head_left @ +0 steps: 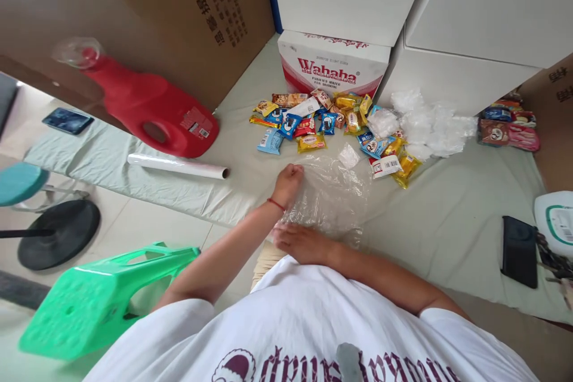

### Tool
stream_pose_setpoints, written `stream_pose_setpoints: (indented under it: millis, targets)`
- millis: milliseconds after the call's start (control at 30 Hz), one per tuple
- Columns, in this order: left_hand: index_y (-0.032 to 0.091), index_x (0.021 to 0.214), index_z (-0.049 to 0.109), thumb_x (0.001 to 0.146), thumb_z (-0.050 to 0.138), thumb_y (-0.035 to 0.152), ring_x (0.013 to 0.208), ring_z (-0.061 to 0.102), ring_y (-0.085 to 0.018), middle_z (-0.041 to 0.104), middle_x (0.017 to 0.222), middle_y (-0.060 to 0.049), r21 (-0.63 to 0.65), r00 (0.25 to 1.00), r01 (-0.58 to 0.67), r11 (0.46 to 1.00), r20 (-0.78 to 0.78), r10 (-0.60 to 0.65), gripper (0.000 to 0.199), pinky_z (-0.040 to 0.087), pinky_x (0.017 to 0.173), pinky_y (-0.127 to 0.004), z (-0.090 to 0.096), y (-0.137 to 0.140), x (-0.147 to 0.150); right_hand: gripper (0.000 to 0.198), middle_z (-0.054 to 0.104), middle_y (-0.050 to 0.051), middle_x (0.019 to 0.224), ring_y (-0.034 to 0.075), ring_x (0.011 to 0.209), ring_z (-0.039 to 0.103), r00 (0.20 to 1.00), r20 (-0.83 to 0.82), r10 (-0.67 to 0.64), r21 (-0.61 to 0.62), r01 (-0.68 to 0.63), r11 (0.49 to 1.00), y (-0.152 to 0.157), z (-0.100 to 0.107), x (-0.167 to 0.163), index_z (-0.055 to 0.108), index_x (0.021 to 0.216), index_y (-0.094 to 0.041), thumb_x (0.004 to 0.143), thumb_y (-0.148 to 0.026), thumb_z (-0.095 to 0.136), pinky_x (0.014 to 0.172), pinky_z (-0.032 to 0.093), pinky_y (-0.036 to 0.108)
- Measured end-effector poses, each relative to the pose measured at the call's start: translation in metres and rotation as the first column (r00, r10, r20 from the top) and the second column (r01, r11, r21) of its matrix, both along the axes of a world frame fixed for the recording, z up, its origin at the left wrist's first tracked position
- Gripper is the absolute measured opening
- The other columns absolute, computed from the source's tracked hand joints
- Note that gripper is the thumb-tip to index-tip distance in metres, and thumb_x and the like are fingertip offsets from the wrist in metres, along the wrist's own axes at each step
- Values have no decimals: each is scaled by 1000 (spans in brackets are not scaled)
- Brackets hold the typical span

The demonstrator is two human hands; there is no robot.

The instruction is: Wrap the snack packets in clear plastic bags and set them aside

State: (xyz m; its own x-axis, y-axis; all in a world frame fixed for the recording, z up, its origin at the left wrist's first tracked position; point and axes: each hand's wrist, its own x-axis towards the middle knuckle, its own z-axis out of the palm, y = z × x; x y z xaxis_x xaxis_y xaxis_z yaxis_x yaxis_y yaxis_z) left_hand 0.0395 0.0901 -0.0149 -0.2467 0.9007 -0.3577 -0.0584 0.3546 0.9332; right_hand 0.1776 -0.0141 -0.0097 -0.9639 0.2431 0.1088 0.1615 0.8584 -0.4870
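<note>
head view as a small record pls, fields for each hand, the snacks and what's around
left hand: curled closed on the left edge of clear plastic
right hand: at its near edge, grip unclear
snacks: wrapped snacks in front of the Wahaha box
left side: red jug, white roll
right side: dark phone
lower left: green stool
</note>
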Motion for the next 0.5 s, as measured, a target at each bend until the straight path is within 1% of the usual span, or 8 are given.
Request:
stream_pose_setpoints:
  millis: [67,100,167,200,267,333,367,500]
  targets:
    - [19,73,60,82,66,20,137,54,-25,65,136,-12,86,992,71,994,-106,-62,10,41,119,-44,-1,-18,7,27,63,11,144,20,138,55,994,-92,50,-70,-57,996,1,2,10,70,122,-16,103,-18,50,114,48,35]
    - [19,75,63,83,65,22,140,52,-26,63,141,-11,136,976,142,981,-186,-115,9,37,122,-45,-2,-27,8,28,66,10,141,18,134,58,991,-137,3,-106,-17,994,5,4,18,70,122,-17,102,-19,50,112,50,33]
    - [21,86,68,89,60,27,140,52,-27,60,147,-13,222,867,363,905,-436,-241,11,37,123,-48,-6,-40,6,34,67,12,139,19,130,61,955,-175,-238,-140,215,966,16,7,40,68,128,-18,103,-19,47,113,50,37]
    - [21,94,70,92,57,28,140,53,-27,59,149,-13,239,797,449,861,-543,-265,15,39,122,-49,-8,-44,5,37,64,14,142,21,132,59,907,-162,-388,-125,371,920,23,7,53,66,133,-17,103,-20,46,115,48,41]
    - [21,109,70,96,52,30,140,55,-27,58,151,-14,241,680,538,808,-691,-246,24,41,121,-50,-13,-49,0,42,56,17,151,28,141,51,760,-114,-639,-39,640,768,37,2,80,61,142,-17,103,-24,47,120,41,54]
    - [21,119,69,98,49,30,142,53,-28,59,150,-14,220,607,532,818,-772,-188,30,40,121,-52,-16,-48,-3,45,50,16,157,32,147,45,654,-68,-754,32,757,653,46,-7,107,58,146,-19,103,-29,51,121,38,61]
    - [21,122,69,98,49,31,144,50,-30,59,149,-14,202,579,504,840,-801,-155,33,38,122,-54,-17,-46,-4,47,49,14,158,32,148,44,639,-49,-768,39,769,638,49,-12,118,56,148,-22,102,-31,52,120,38,61]
    - [24,138,64,100,46,33,150,41,-35,54,155,-15,126,525,356,926,-847,-87,42,19,126,-62,-15,-40,-5,41,55,11,153,31,143,51,679,-8,-734,-47,733,678,59,-13,144,63,141,-25,102,-31,52,115,45,58]
